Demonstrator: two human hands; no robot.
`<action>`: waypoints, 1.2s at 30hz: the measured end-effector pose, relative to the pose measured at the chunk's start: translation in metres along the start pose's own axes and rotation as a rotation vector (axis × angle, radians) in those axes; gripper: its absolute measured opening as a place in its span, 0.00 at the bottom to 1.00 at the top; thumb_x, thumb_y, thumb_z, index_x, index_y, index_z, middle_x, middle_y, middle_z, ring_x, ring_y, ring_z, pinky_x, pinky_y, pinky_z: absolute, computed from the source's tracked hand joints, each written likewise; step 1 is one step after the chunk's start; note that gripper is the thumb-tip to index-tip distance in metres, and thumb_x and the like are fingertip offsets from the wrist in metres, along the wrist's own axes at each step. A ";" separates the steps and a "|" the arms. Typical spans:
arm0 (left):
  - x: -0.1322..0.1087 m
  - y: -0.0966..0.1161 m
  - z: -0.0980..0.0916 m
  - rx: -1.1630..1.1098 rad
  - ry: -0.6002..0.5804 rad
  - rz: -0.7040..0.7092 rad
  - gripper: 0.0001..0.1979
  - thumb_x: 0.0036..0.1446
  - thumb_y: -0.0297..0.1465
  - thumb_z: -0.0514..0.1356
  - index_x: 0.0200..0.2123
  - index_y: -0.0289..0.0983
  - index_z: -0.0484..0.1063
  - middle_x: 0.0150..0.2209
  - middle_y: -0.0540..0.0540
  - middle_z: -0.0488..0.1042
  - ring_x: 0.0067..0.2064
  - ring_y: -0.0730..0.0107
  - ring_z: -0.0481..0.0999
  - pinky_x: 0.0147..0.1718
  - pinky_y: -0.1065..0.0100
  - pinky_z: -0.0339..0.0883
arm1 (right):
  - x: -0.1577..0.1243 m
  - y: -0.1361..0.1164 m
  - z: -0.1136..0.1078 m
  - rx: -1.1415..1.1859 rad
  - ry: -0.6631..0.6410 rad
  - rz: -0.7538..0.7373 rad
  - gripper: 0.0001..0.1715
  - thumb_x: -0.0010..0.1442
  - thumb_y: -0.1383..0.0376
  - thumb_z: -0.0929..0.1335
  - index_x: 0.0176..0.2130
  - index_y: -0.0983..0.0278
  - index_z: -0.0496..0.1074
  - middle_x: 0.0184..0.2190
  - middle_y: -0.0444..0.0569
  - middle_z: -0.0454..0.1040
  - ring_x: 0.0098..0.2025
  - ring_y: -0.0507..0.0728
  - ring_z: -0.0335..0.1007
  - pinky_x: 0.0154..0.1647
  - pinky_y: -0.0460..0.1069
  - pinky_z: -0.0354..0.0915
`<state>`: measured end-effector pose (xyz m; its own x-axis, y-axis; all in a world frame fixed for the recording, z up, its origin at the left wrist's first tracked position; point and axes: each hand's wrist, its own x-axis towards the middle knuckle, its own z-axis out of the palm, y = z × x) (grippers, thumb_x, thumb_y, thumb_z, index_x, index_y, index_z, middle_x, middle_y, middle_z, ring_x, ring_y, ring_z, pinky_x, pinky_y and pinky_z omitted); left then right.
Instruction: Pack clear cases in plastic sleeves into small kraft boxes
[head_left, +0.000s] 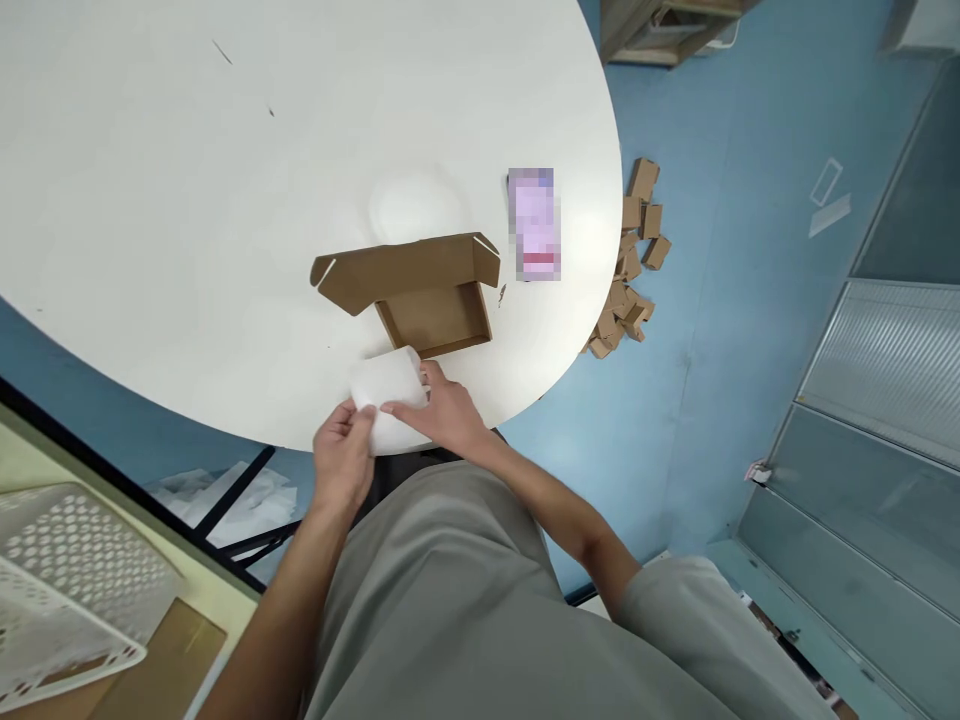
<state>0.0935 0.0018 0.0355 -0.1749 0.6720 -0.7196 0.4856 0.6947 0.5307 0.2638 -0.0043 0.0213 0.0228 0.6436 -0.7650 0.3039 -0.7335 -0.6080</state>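
Observation:
Between my two hands is a white foam pouch (386, 392), held at the table's near edge. My left hand (343, 445) is closed on its left side, thumb on top. My right hand (450, 412) grips the right side, with the thumb lying across the front and the fingers behind. Whether anything is inside the pouch I cannot tell. Just beyond it an open brown cardboard box (435, 318) lies on the white table, its lid (409, 265) folded back and side flaps spread. The inside of the box that shows holds nothing.
A blurred-out pinkish rectangular item (535, 225) lies right of the box on the round white table (187, 220). Several small brown boxes (630, 265) are heaped on the blue floor. A white perforated basket (82, 570) is at lower left, near white sheets (247, 500) under the table.

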 end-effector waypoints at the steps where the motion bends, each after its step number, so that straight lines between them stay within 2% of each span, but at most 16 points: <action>1: -0.003 0.005 0.009 -0.027 -0.016 -0.016 0.14 0.56 0.43 0.69 0.46 0.49 0.83 0.34 0.50 0.84 0.42 0.52 0.88 0.43 0.50 0.87 | 0.000 0.001 -0.002 -0.026 0.023 0.001 0.33 0.65 0.45 0.81 0.62 0.50 0.73 0.58 0.49 0.85 0.55 0.68 0.87 0.57 0.62 0.81; 3: 0.001 0.019 0.025 -0.137 -0.034 -0.042 0.17 0.56 0.46 0.70 0.48 0.49 0.83 0.35 0.48 0.84 0.43 0.52 0.88 0.43 0.51 0.88 | 0.003 0.000 -0.017 -0.053 0.086 -0.015 0.29 0.71 0.47 0.77 0.65 0.50 0.71 0.59 0.49 0.85 0.58 0.69 0.85 0.59 0.62 0.80; 6: 0.022 0.044 0.043 -0.285 -0.109 -0.037 0.20 0.58 0.49 0.70 0.49 0.46 0.84 0.39 0.46 0.86 0.46 0.54 0.88 0.45 0.53 0.88 | 0.014 -0.010 -0.052 -0.071 0.184 -0.076 0.22 0.78 0.49 0.70 0.65 0.50 0.72 0.59 0.48 0.84 0.58 0.67 0.85 0.59 0.60 0.79; 8: 0.036 0.057 0.052 -0.283 -0.141 0.030 0.21 0.59 0.49 0.70 0.50 0.44 0.83 0.42 0.45 0.87 0.47 0.55 0.88 0.47 0.55 0.88 | 0.025 -0.018 -0.073 -0.116 0.239 -0.126 0.19 0.81 0.49 0.67 0.65 0.50 0.72 0.57 0.48 0.84 0.57 0.66 0.85 0.58 0.60 0.79; 10: 0.047 0.066 0.059 -0.202 -0.108 0.131 0.19 0.64 0.46 0.67 0.53 0.43 0.82 0.46 0.44 0.88 0.48 0.55 0.88 0.50 0.55 0.87 | 0.038 -0.021 -0.084 -0.186 0.260 -0.156 0.19 0.82 0.48 0.65 0.65 0.51 0.72 0.52 0.49 0.85 0.53 0.67 0.86 0.56 0.61 0.79; 12: 0.054 0.070 0.065 -0.034 -0.046 0.236 0.16 0.69 0.42 0.64 0.54 0.43 0.82 0.49 0.42 0.88 0.48 0.54 0.89 0.54 0.53 0.85 | 0.050 -0.018 -0.084 -0.264 0.263 -0.157 0.20 0.83 0.48 0.64 0.62 0.54 0.73 0.47 0.51 0.84 0.49 0.68 0.86 0.55 0.62 0.79; 14: 0.059 0.072 0.070 0.182 -0.011 0.307 0.13 0.71 0.37 0.62 0.53 0.42 0.81 0.51 0.39 0.87 0.50 0.48 0.89 0.56 0.51 0.83 | 0.063 -0.010 -0.075 -0.329 0.295 -0.143 0.19 0.84 0.49 0.63 0.58 0.57 0.74 0.47 0.55 0.84 0.48 0.69 0.85 0.55 0.62 0.78; 16: 0.063 0.074 0.076 0.350 -0.013 0.332 0.12 0.72 0.33 0.61 0.53 0.40 0.81 0.55 0.34 0.85 0.53 0.43 0.88 0.56 0.49 0.81 | 0.074 0.000 -0.064 -0.367 0.349 -0.132 0.19 0.85 0.52 0.61 0.55 0.60 0.75 0.49 0.60 0.83 0.50 0.70 0.85 0.55 0.63 0.78; 19: 0.068 0.079 0.080 0.456 -0.025 0.310 0.14 0.74 0.29 0.58 0.58 0.38 0.79 0.62 0.30 0.80 0.54 0.41 0.87 0.53 0.50 0.80 | 0.084 0.008 -0.055 -0.373 0.390 -0.121 0.22 0.85 0.51 0.60 0.57 0.62 0.73 0.53 0.64 0.82 0.53 0.72 0.84 0.56 0.66 0.79; 22: 0.064 0.084 0.073 0.469 -0.040 0.291 0.13 0.75 0.29 0.60 0.58 0.37 0.78 0.62 0.31 0.79 0.55 0.42 0.87 0.53 0.51 0.79 | 0.079 0.007 -0.063 -0.400 0.374 -0.094 0.27 0.83 0.46 0.62 0.61 0.64 0.72 0.53 0.65 0.82 0.55 0.74 0.84 0.58 0.69 0.79; 26: 0.059 0.081 0.041 0.368 0.048 0.322 0.09 0.77 0.38 0.63 0.53 0.40 0.77 0.51 0.39 0.82 0.54 0.48 0.86 0.54 0.53 0.79 | 0.055 0.005 -0.101 -0.428 0.409 -0.113 0.33 0.79 0.37 0.65 0.59 0.61 0.74 0.49 0.61 0.82 0.57 0.75 0.83 0.59 0.72 0.79; 28: 0.067 0.075 0.022 0.262 0.155 0.385 0.15 0.75 0.43 0.66 0.57 0.43 0.75 0.52 0.42 0.80 0.54 0.52 0.84 0.55 0.54 0.80 | 0.048 0.007 -0.124 -0.395 0.489 -0.187 0.36 0.77 0.34 0.66 0.62 0.58 0.73 0.52 0.58 0.82 0.60 0.74 0.81 0.60 0.72 0.79; 30: 0.085 0.070 0.008 0.148 0.219 0.506 0.27 0.71 0.48 0.71 0.67 0.47 0.70 0.60 0.41 0.78 0.57 0.53 0.82 0.57 0.53 0.80 | 0.049 0.006 -0.145 -0.354 0.544 -0.296 0.39 0.75 0.33 0.68 0.68 0.55 0.70 0.60 0.58 0.80 0.63 0.72 0.79 0.61 0.71 0.80; 32: 0.107 0.068 0.001 0.066 0.170 0.650 0.38 0.69 0.51 0.73 0.74 0.50 0.64 0.66 0.39 0.75 0.61 0.52 0.80 0.60 0.52 0.79 | 0.057 0.002 -0.157 -0.315 0.502 -0.412 0.40 0.75 0.34 0.69 0.73 0.52 0.67 0.67 0.57 0.77 0.63 0.70 0.79 0.61 0.70 0.81; 33: 0.117 0.068 0.000 0.038 0.112 0.709 0.39 0.70 0.51 0.72 0.76 0.52 0.62 0.67 0.38 0.74 0.63 0.52 0.79 0.61 0.52 0.79 | 0.061 -0.001 -0.160 -0.298 0.456 -0.461 0.40 0.76 0.35 0.69 0.74 0.51 0.67 0.69 0.56 0.77 0.62 0.69 0.79 0.61 0.68 0.82; 36: 0.129 0.069 0.002 -0.005 -0.061 0.812 0.37 0.75 0.49 0.67 0.80 0.55 0.59 0.70 0.40 0.73 0.64 0.55 0.79 0.62 0.54 0.79 | 0.064 -0.009 -0.159 -0.272 0.345 -0.555 0.37 0.78 0.39 0.68 0.76 0.51 0.66 0.69 0.54 0.77 0.58 0.67 0.82 0.60 0.66 0.83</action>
<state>0.1059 0.1358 -0.0220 0.2773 0.9516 -0.1328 0.4374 -0.0020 0.8992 0.4143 0.0787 0.0116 0.0825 0.9723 -0.2188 0.5843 -0.2251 -0.7797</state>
